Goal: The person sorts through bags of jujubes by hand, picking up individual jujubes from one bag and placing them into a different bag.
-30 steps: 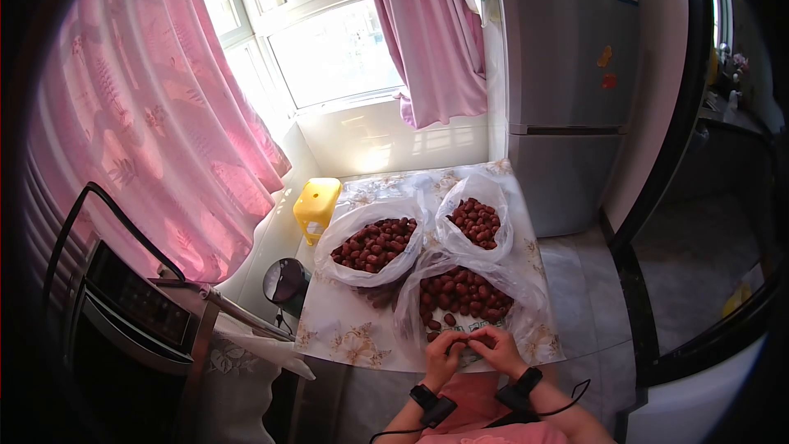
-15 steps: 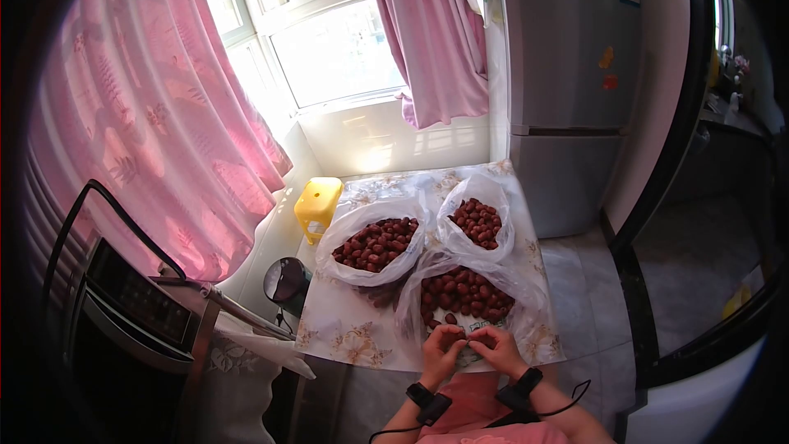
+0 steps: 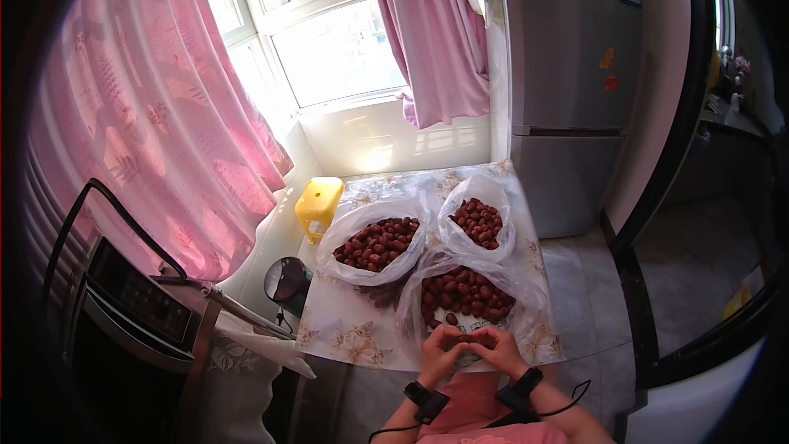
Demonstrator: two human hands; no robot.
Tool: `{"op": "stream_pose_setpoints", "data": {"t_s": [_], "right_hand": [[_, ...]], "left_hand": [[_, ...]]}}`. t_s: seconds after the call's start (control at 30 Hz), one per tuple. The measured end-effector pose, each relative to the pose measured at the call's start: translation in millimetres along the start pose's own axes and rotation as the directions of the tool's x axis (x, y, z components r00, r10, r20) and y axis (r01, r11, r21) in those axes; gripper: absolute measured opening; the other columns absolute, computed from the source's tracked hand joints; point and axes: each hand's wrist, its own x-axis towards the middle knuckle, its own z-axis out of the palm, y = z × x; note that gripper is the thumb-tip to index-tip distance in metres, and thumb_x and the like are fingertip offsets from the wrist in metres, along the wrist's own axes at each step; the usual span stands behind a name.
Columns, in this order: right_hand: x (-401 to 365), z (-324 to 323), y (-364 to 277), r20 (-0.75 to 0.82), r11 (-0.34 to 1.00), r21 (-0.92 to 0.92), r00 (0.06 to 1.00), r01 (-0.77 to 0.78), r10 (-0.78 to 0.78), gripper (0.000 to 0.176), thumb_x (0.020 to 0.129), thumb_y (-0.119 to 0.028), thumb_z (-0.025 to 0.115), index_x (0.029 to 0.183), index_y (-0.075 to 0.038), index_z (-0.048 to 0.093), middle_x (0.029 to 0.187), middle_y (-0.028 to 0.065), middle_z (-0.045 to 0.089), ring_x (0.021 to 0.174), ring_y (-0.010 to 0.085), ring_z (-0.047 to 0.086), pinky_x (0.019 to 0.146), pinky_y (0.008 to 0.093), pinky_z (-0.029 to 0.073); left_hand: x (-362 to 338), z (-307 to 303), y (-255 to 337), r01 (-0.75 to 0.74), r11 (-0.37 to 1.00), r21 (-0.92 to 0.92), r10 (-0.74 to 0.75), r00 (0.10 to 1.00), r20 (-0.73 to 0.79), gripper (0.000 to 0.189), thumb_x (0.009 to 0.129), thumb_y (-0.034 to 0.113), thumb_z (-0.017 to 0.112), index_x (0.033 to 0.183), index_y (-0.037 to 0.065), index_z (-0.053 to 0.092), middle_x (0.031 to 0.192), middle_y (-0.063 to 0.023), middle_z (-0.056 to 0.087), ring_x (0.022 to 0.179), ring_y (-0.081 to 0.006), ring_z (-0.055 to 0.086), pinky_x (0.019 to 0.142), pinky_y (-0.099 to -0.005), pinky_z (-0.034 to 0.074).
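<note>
Between the fingertips of both hands is a red date (image 3: 465,339), partly covered by the fingers. My left hand (image 3: 443,352) pinches it from the left and my right hand (image 3: 498,349) from the right, both closed. They are at the near edge of an open clear plastic bag (image 3: 530,300), in front of its pile of red dates (image 3: 468,292). A few dates lie loose at the near left of that pile. Black bands sit on both wrists.
Two more plastic bags of red dates, a left one (image 3: 329,266) and a back one (image 3: 505,234), share the flowered tablecloth (image 3: 357,345). A yellow stool (image 3: 319,197) stands at the table's far left. A grey refrigerator (image 3: 567,173) rises behind the right corner.
The fingertips have shifted slightly, and the red date between them now shows more clearly. The bags and the rest of the table look the same.
</note>
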Motion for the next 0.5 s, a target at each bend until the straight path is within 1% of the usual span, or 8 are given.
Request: {"op": "stream_pose_setpoints", "data": {"t_s": [0.1, 0.17, 0.23, 0.3, 0.43, 0.47, 0.5], "right_hand": [[0, 1, -3, -0.005, 1.000, -0.002, 1.000, 0.007, -0.007, 0.023, 0.087, -0.009, 0.079, 0.106, 0.000, 0.070, 0.099, 0.0049, 0.071, 0.089, 0.0099, 0.069, 0.079, 0.0265, 0.056], [1, 0, -4, -0.005, 1.000, -0.003, 1.000, 0.015, -0.015, 0.023, 0.086, -0.010, 0.079, 0.105, 0.000, 0.070, 0.098, 0.0050, 0.071, 0.088, 0.0104, 0.069, 0.078, 0.0267, 0.056], [1, 0, -5, 0.000, 0.993, -0.092, 0.998, 0.069, -0.070, 0.023, 0.086, -0.011, 0.080, 0.104, 0.000, 0.071, 0.098, 0.0054, 0.070, 0.087, 0.0117, 0.070, 0.078, 0.0272, 0.057], [1, -1, -8, 0.005, 0.992, -0.105, 0.998, 0.070, -0.069, 0.024, 0.086, -0.012, 0.080, 0.105, 0.000, 0.071, 0.098, 0.0057, 0.070, 0.087, 0.0121, 0.070, 0.077, 0.0273, 0.057], [1, -1, -9, 0.010, 0.988, -0.131, 0.997, 0.083, -0.082, 0.026, 0.085, -0.012, 0.081, 0.105, 0.000, 0.071, 0.098, 0.0060, 0.070, 0.086, 0.0126, 0.070, 0.077, 0.0276, 0.057], [1, -1, -10, 0.010, 0.988, -0.131, 0.997, 0.082, -0.082, 0.026, 0.085, -0.012, 0.081, 0.105, 0.000, 0.071, 0.098, 0.0060, 0.070, 0.086, 0.0126, 0.070, 0.077, 0.0276, 0.057], [1, -2, -14, 0.026, 0.989, -0.131, 0.998, 0.066, -0.063, 0.025, 0.085, -0.010, 0.080, 0.105, -0.001, 0.071, 0.100, 0.0046, 0.069, 0.089, 0.0114, 0.068, 0.079, 0.0271, 0.056]], "left_hand": [[0, -2, -2, 0.023, 1.000, 0.004, -0.023, 0.999, 0.023, 0.024, 0.081, -0.005, 0.078, 0.095, 0.000, 0.059, 0.100, -0.0042, 0.058, 0.094, -0.0131, 0.059, 0.086, -0.0271, 0.050], [0, -4, -6, 0.008, 1.000, 0.012, -0.008, 1.000, 0.023, 0.023, 0.081, -0.004, 0.077, 0.096, 0.000, 0.060, 0.099, -0.0041, 0.059, 0.094, -0.0129, 0.061, 0.085, -0.0269, 0.051], [1, -3, -1, -0.007, 1.000, 0.021, 0.006, 1.000, 0.022, 0.023, 0.081, -0.004, 0.077, 0.096, 0.000, 0.061, 0.099, -0.0041, 0.061, 0.093, -0.0128, 0.062, 0.085, -0.0266, 0.051], [0, -2, 5, 0.103, 0.994, 0.028, -0.103, 0.994, 0.028, 0.020, 0.083, -0.002, 0.076, 0.099, 0.000, 0.063, 0.097, -0.0039, 0.065, 0.091, -0.0125, 0.065, 0.083, -0.0267, 0.052], [-1, -4, 0, 0.089, 0.995, 0.046, -0.091, 0.995, 0.033, 0.018, 0.085, -0.001, 0.073, 0.101, 0.000, 0.064, 0.095, -0.0038, 0.068, 0.089, -0.0120, 0.068, 0.081, -0.0264, 0.053], [-1, -4, 1, 0.082, 0.991, 0.107, -0.086, 0.996, 0.031, 0.018, 0.086, 0.000, 0.072, 0.102, 0.000, 0.064, 0.095, -0.0038, 0.068, 0.088, -0.0119, 0.068, 0.080, -0.0263, 0.053], [-1, -4, 1, 0.075, 0.983, 0.167, -0.081, 0.996, 0.030, 0.017, 0.086, 0.000, 0.071, 0.102, 0.000, 0.064, 0.095, -0.0037, 0.068, 0.088, -0.0117, 0.068, 0.080, -0.0261, 0.053]]}}
